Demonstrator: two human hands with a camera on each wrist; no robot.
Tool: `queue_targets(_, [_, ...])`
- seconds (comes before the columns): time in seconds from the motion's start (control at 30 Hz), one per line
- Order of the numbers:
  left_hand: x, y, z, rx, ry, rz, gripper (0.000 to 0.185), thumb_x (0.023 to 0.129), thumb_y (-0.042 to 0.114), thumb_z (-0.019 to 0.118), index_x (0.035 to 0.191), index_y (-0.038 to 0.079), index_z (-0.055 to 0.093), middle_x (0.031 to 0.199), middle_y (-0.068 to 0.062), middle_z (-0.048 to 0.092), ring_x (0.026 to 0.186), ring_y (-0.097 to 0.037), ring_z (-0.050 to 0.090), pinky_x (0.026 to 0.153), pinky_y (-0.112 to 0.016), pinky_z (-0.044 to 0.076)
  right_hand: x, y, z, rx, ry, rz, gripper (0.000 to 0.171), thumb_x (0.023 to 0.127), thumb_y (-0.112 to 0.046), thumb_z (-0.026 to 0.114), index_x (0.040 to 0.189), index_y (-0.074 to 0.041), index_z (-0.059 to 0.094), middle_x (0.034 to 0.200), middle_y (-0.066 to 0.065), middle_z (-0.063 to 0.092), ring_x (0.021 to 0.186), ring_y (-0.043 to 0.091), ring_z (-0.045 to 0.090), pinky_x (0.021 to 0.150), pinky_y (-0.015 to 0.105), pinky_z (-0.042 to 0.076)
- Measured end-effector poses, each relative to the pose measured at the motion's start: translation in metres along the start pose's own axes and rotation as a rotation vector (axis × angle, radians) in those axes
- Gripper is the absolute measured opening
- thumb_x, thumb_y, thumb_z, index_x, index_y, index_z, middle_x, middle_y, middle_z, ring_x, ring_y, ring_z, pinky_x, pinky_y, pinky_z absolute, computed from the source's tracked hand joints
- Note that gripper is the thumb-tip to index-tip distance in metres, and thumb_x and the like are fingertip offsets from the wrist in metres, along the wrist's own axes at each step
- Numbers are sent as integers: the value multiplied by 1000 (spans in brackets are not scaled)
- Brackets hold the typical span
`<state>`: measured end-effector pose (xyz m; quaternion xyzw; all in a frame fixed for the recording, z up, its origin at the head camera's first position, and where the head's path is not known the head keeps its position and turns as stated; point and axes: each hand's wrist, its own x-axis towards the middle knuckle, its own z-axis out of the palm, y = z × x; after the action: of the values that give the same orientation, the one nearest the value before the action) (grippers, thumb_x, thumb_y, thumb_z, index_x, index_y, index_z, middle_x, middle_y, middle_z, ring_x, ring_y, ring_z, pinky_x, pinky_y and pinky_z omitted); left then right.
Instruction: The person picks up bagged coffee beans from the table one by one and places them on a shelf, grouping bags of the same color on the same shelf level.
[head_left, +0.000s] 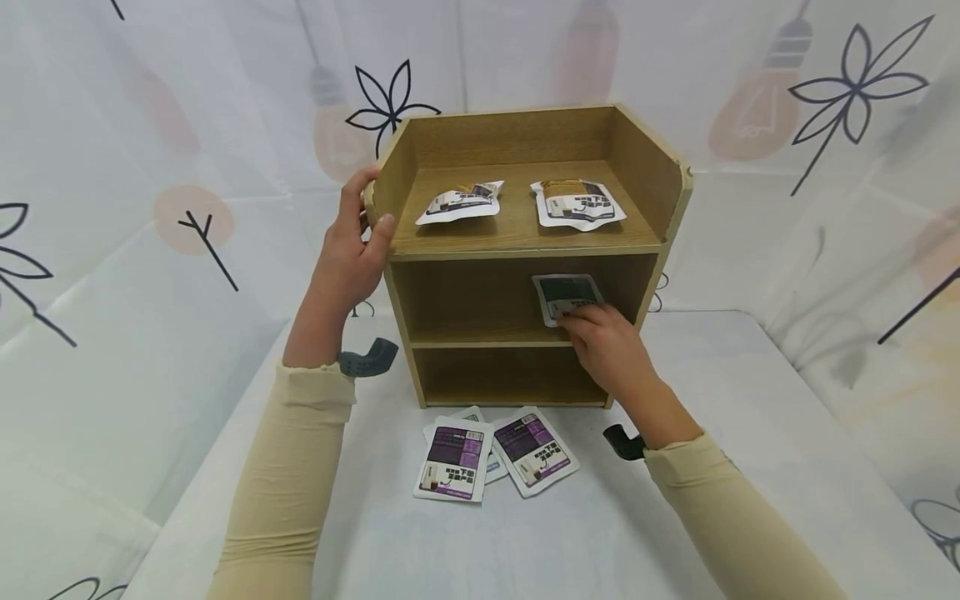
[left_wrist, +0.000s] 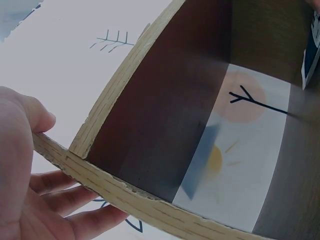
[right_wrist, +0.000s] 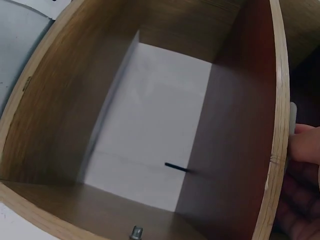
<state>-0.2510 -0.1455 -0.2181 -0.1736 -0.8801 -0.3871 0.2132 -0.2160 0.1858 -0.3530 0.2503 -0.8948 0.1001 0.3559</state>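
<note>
My right hand point(head_left: 611, 346) has its fingers curled over the lower edge of a dark sachet point(head_left: 566, 296), pinching it just inside the middle compartment of the wooden shelf unit point(head_left: 525, 250), toward its right side. The packet stands tilted up, its bottom near the middle board. In the right wrist view I see only fingertips point(right_wrist: 302, 145) past the board's edge, beside a sliver of the packet.

My left hand point(head_left: 348, 258) grips the top of the unit's left side wall, thumb point(head_left: 381, 233) on the front edge and the other fingers wrapped round the outside. The left wrist view confirms it: thumb point(left_wrist: 30, 117) above the chipped wooden edge, fingers point(left_wrist: 65, 200) below.

On the top shelf lie two white sachets, one at the left point(head_left: 459, 202) and one at the right point(head_left: 577, 202), well apart from each other. The bottom compartment shows only bare wood.

On the white table point(head_left: 750, 467), just in front of the unit, sits a small overlapping pile of purple sachets point(head_left: 491, 454), between my two sleeved forearms. A patterned white cloth point(head_left: 150, 125) hangs behind everything.
</note>
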Motion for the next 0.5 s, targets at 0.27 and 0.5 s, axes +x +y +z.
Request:
queue_targets(0.27, [0, -1, 0, 1, 1, 5, 51, 100, 38, 36, 144, 49, 14, 150, -7, 37, 136, -26, 43, 104, -52, 43, 4, -1, 1, -14, -29, 34, 19, 83, -4, 72, 102, -5, 76, 99, 11, 72, 97, 29, 64, 88, 41, 53])
queue_targets(0.5, [0, 0, 0, 1, 2, 5, 50, 100, 39, 36, 144, 49, 14, 151, -6, 36, 136, -25, 43, 103, -51, 44, 4, -4, 1, -9, -28, 48, 19, 83, -5, 72, 102, -5, 75, 101, 11, 71, 98, 29, 64, 89, 43, 52])
